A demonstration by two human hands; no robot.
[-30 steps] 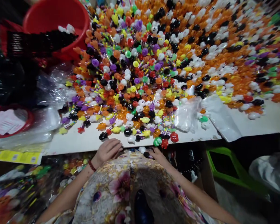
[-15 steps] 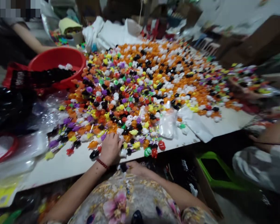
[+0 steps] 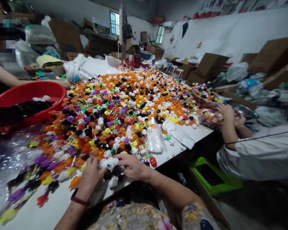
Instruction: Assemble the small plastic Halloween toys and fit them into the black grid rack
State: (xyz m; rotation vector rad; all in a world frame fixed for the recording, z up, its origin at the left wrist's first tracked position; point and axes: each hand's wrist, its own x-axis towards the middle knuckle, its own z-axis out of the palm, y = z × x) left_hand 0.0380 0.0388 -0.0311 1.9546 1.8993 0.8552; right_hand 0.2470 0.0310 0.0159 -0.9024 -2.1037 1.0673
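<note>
A wide heap of small plastic trinkets (image 3: 124,105) in orange, white, black, purple and yellow covers the white table (image 3: 201,134). At its near edge my left hand (image 3: 92,177), with a dark red bead bracelet (image 3: 80,201), has its fingers curled against a few white trinkets (image 3: 109,163). From the other side, my right hand (image 3: 135,167) closes its bent fingers on the same white trinkets. Black trinkets (image 3: 116,172) and another white one (image 3: 113,182) sit below, between both hands. What the left fingertips hold is hidden.
A red basin (image 3: 60,92) with black and white pieces stands at the left, beside clear plastic bags (image 3: 16,150). White packets (image 3: 156,140) lie right of my hands. A co-worker's hands (image 3: 227,111) handle a bag at the right. A green-rimmed frame (image 3: 216,182) sits below.
My right hand has risen from the table edge at my lap to the trinkets. My left hand has drawn back nearer to me. The view has tilted up, showing more of the room.
</note>
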